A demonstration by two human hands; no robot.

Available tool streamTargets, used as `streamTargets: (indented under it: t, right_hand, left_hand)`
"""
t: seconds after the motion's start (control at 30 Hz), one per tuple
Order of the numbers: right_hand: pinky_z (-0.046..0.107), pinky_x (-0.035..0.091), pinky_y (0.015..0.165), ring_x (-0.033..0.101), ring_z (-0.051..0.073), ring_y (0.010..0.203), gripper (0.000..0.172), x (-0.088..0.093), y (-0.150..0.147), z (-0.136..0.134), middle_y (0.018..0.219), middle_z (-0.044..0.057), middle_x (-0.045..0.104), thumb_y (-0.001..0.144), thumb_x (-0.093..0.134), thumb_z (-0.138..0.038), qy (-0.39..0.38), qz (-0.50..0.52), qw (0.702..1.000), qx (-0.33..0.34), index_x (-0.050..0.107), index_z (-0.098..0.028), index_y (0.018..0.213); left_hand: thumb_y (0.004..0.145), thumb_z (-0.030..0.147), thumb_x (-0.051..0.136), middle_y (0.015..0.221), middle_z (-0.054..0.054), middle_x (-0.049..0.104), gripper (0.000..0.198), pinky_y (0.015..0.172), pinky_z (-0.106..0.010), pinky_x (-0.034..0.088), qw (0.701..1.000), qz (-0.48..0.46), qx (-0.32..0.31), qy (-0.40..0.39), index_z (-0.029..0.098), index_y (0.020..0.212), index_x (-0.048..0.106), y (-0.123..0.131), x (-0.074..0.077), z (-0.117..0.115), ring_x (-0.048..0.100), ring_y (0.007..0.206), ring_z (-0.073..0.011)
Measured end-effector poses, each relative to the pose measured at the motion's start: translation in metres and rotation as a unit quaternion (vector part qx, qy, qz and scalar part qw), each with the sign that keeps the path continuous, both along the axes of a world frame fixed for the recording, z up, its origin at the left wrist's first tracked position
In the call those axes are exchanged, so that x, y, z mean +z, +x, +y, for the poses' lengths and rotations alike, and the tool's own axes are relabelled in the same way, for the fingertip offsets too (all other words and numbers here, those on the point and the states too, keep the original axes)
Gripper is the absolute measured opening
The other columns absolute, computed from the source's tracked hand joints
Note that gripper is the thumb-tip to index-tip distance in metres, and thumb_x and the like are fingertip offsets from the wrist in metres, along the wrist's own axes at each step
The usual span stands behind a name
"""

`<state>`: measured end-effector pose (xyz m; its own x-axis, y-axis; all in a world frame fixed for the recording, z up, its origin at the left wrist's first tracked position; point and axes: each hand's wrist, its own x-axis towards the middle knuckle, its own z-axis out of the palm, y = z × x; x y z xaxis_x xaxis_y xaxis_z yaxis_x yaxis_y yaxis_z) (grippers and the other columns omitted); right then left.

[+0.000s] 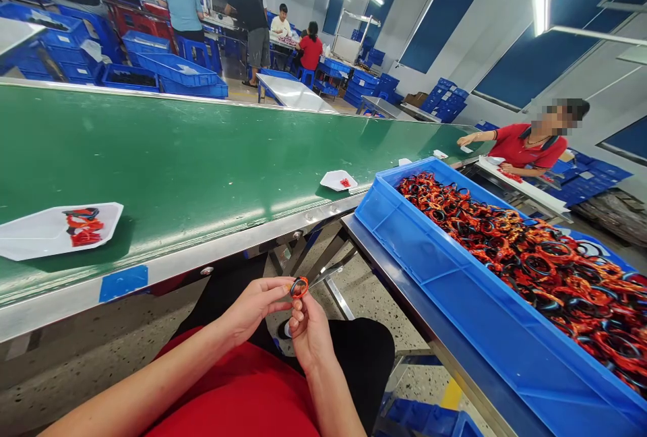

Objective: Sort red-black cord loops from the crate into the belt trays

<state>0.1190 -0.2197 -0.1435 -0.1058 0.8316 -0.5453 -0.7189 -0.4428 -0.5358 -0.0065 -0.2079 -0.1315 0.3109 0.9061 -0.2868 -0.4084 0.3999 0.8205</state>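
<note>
Over my lap, my left hand (pixel 255 305) and my right hand (pixel 307 330) both pinch one small orange and black ring (pixel 299 286) between their fingertips. The left hand's fingers close on the ring's left side. The right hand grips it from below with thumb and forefinger. To my right stands a long blue bin (pixel 445 268) heaped with several more orange, red and black rings (pixel 546 268). On the green conveyor belt (pixel 176 154) at the left lies a white tray (pixel 35 231) carrying a few red and black pieces.
A second small white tray (pixel 337 181) with red bits lies farther along the belt. A person in a red shirt (pixel 530 147) reaches onto the belt's far end. Other people work among stacked blue crates (pixel 166 73) behind. The bin rests on a steel table (pixel 455 363).
</note>
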Motion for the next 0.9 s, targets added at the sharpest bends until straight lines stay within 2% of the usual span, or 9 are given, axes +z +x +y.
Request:
streamTargets:
  t: [0.2,0.37,0.53,0.6,0.77,0.9]
  right_hand:
    - [0.008,0.033,0.035,0.034,-0.001,0.040,0.031,0.001,-0.001,0.000,0.053,-0.008,0.046,0.059,0.080,-0.032,-0.015,0.012,1.000,0.006,0.065,-0.011,0.077]
    - [0.012,0.035,0.036,0.036,0.002,0.040,0.028,0.002,0.000,-0.005,0.054,-0.007,0.047,0.071,0.072,-0.039,0.082,-0.055,0.995,0.022,0.062,-0.013,0.077]
    - [0.015,0.038,0.037,0.042,0.005,0.043,0.031,0.008,0.001,-0.009,0.059,-0.004,0.051,0.081,0.060,-0.043,0.161,-0.115,0.979,0.041,0.063,-0.014,0.093]
    - [0.015,0.038,0.038,0.043,0.005,0.043,0.032,0.013,0.001,-0.010,0.060,-0.004,0.052,0.083,0.058,-0.042,0.175,-0.122,0.975,0.053,0.063,-0.014,0.097]
    - [0.015,0.037,0.038,0.043,0.005,0.043,0.032,0.021,-0.002,-0.014,0.060,-0.003,0.053,0.080,0.061,-0.041,0.171,-0.127,0.975,0.055,0.064,-0.015,0.098]
    - [0.017,0.039,0.040,0.043,0.006,0.044,0.035,0.019,-0.001,-0.016,0.061,-0.003,0.054,0.079,0.062,-0.040,0.169,-0.128,0.975,0.061,0.063,-0.015,0.104]
  left_hand:
    - [0.078,0.031,0.064,0.088,-0.010,0.068,0.027,0.083,-0.033,0.047,1.000,0.025,-0.001,-0.001,0.014,0.098,0.071,0.001,0.007,0.000,0.059,0.085,-0.0185]
    - [0.077,0.033,0.066,0.074,-0.006,0.066,0.022,0.076,-0.032,0.049,1.000,-0.011,-0.011,0.004,0.014,0.086,0.070,0.003,0.003,0.002,0.059,0.069,-0.0150]
    - [0.075,0.033,0.068,0.096,-0.010,0.068,0.022,0.078,-0.028,0.048,0.998,-0.041,0.031,-0.030,0.015,0.086,0.071,0.003,-0.008,0.004,0.060,0.087,-0.0180]
    - [0.074,0.033,0.069,0.096,-0.009,0.069,0.023,0.074,-0.026,0.048,0.997,-0.052,0.033,-0.047,0.016,0.089,0.071,0.003,-0.011,0.005,0.061,0.087,-0.0179]
    - [0.072,0.030,0.071,0.078,-0.005,0.070,0.020,0.065,-0.023,0.047,0.993,-0.072,0.038,-0.083,0.015,0.085,0.071,0.005,-0.014,0.005,0.061,0.069,-0.0128]
    - [0.072,0.030,0.071,0.062,-0.001,0.065,0.018,0.062,-0.022,0.046,0.993,-0.076,0.021,-0.088,0.015,0.081,0.070,0.005,-0.012,0.004,0.058,0.058,-0.0107]
